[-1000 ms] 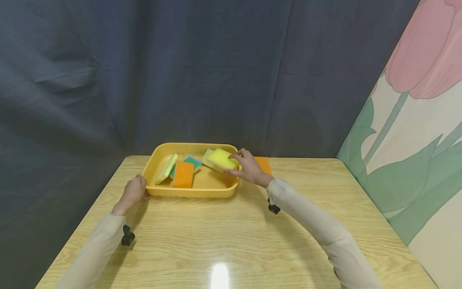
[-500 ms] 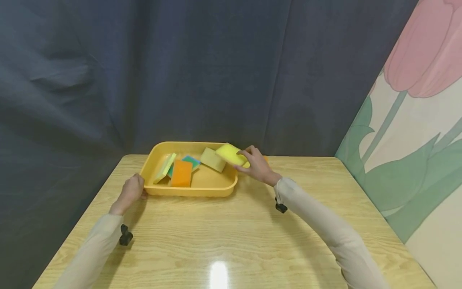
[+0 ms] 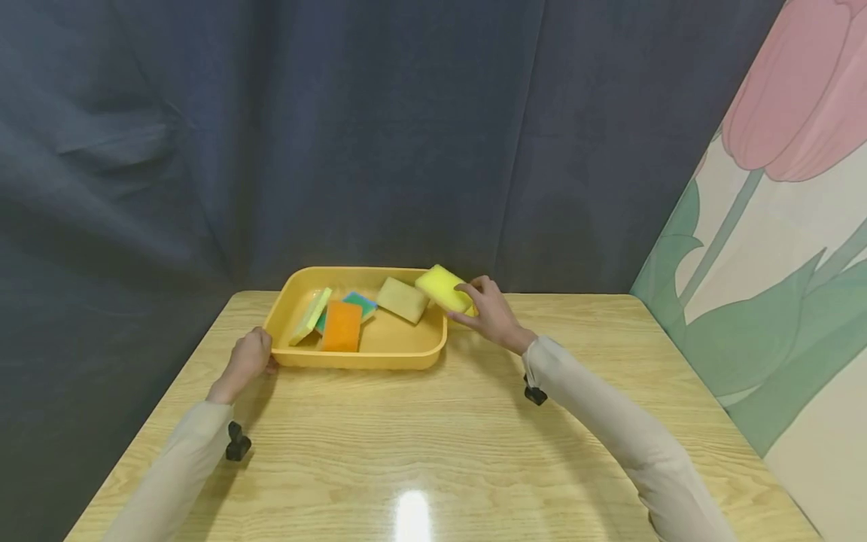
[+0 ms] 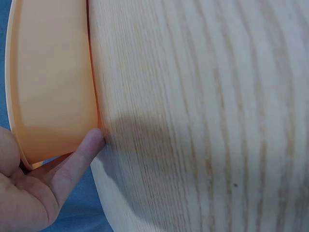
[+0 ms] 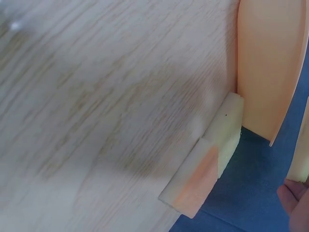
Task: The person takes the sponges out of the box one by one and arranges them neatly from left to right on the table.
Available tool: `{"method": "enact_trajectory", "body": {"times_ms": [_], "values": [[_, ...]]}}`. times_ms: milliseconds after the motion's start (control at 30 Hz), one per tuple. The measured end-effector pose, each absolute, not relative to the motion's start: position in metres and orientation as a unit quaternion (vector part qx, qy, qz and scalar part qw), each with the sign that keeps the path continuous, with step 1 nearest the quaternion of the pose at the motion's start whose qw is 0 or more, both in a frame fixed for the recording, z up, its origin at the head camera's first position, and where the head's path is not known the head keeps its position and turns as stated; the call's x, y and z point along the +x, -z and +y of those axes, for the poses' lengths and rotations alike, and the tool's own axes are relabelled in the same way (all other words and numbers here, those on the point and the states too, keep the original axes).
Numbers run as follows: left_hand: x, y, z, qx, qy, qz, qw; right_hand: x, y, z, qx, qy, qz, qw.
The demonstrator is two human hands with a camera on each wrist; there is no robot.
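A yellow plastic tray [image 3: 359, 360] stands at the back of the table. At its left end my left hand [image 3: 250, 352] grips the rim; in the left wrist view the thumb [image 4: 79, 159] lies against the tray's outer wall. My right hand [image 3: 494, 316] pinches a yellow sponge [image 3: 443, 287], holding it tilted over the tray's right rim. Inside the tray lie a beige sponge [image 3: 403, 299], an orange one [image 3: 342, 326], a green-and-blue one [image 3: 360, 303] and a pale yellow one [image 3: 311, 316] leaning at the left wall.
In the right wrist view, an orange-topped sponge [image 5: 195, 181] and a pale yellow sponge [image 5: 227, 128] lie on the table beside the tray's right end. A dark curtain [image 3: 379, 135] hangs right behind the table. A tulip-patterned wall [image 3: 765, 248] borders the right side.
My right hand has lifted the yellow sponge off the beige one and carried it right, to above the tray's right rim. My left hand keeps its grip on the tray.
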State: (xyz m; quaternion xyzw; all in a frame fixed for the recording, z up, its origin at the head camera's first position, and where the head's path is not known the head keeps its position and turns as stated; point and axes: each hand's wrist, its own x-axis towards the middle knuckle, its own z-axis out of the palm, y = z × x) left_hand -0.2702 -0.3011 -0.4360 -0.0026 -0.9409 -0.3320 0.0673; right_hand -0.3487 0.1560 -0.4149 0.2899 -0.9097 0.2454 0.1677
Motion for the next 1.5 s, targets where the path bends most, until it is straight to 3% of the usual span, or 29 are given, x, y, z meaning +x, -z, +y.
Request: {"method": "enact_trajectory", "body": {"times_ms": [1500], "values": [[-0.270, 0.434, -0.299, 0.011, 0.317, -0.946, 0.063, -0.345, 0.420, 0.205, 0.142, -0.198, -0.956, 0.163]]}}
